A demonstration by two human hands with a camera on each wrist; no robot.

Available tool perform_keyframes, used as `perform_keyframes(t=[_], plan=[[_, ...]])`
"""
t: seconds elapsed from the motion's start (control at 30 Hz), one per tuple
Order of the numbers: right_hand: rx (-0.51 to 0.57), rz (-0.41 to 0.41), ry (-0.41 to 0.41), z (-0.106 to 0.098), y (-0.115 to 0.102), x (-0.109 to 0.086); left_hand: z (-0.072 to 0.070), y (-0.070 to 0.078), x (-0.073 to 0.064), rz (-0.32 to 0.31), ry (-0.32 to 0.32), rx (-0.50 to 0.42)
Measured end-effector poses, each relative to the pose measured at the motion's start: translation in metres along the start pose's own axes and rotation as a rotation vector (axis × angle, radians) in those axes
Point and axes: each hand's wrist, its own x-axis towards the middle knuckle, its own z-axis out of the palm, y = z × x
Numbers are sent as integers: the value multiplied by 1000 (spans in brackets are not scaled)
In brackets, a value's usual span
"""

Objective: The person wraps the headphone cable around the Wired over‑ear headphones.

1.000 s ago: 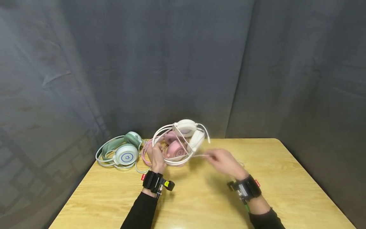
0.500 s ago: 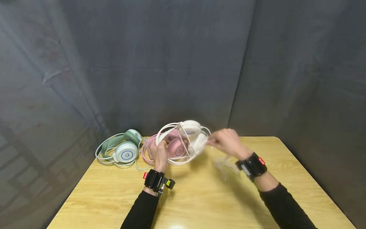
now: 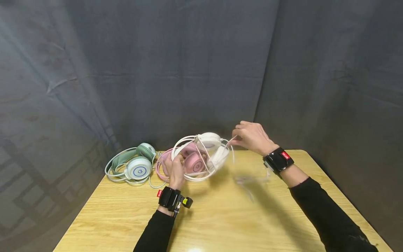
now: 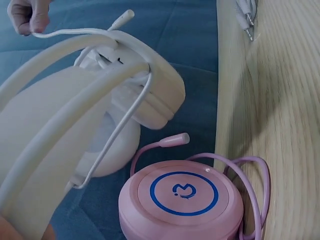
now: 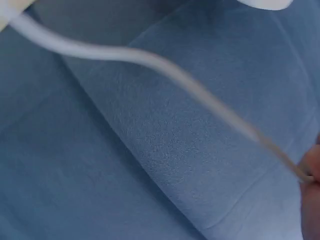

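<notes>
My left hand [image 3: 175, 171] grips the headband of a white headset [image 3: 210, 140], holding it tilted above the table. In the left wrist view, the white earcups [image 4: 160, 85] and a short microphone boom [image 4: 122, 20] face away from the hand. My right hand [image 3: 253, 136] is raised to the right of the headset and pinches its white cable [image 5: 165, 65] between thumb and fingers. A strand of this cable crosses the headband and earcups. The cable's loose end [image 3: 245, 180] hangs blurred below the right hand.
Behind the white headset lies a pink headset [image 3: 194, 163] with a coiled pink cable. A green and white headset [image 3: 140, 171] rests at the table's left. Two jack plugs [image 4: 246, 20] show in the left wrist view. A grey curtain [image 3: 189, 70] stands behind the wooden table [image 3: 214, 217].
My right hand has risen and moved slightly right with the cable, from low beside the headset to above the table's back edge. The white headset has shifted slightly right in my left hand.
</notes>
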Motion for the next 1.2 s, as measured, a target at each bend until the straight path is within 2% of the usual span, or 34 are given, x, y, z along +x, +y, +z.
perform_keyframes(t=[0.2, 0.43, 0.53, 0.67, 0.73, 0.87, 1.0, 1.2], plan=[[-79, -77, 63, 7, 5, 10, 1, -1, 0, -48, -56, -46], [5, -169, 23, 12, 2, 20, -3, -5, 2, -108, -119, -91], [6, -192, 12, 10, -3, 26, -4, 1, -1, -141, -163, -83], [-15, -183, 1, 9, -3, 35, -6, 3, 0, -172, -217, -95], [-34, -160, -14, 10, 0, 39, -8, -3, 5, -194, -248, -124], [-47, -99, -74, 14, 9, 43, -10, 1, 10, -307, -326, -200], [21, -71, -142, 21, 16, 44, -11, 3, 12, -388, -384, -270], [115, -46, -197, 30, 15, 46, -9, -2, 9, -384, -469, -249]])
